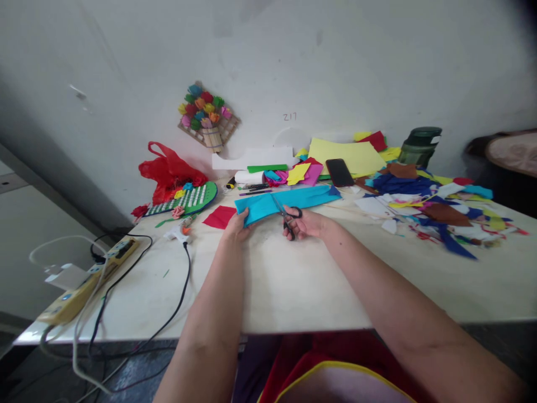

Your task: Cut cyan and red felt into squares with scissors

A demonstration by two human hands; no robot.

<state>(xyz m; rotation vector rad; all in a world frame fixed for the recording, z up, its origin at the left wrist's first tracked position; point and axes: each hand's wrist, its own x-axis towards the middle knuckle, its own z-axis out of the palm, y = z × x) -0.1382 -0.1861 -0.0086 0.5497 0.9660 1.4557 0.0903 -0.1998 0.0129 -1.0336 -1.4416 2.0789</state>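
Observation:
A long blue strip (pixel 300 198) of paper or cloth lies across the middle of the table. Its left end is pinched in my left hand (pixel 238 226), thumb on top. My right hand (pixel 302 224) holds black-handled scissors (pixel 288 222), fingers in the loops. The scissor blades point up and left over the strip's lower edge; whether they touch it I cannot tell. A red piece (pixel 218 217) lies flat just left of my left hand.
Behind the strip are a phone (pixel 339 172), yellow sheets (pixel 346 155) and pens. Coloured scraps (pixel 444 210) and a green bottle (pixel 420 146) stand right. Left are a red bag (pixel 168 168), a glue gun (pixel 179 233) with cable and a power strip (pixel 86 285).

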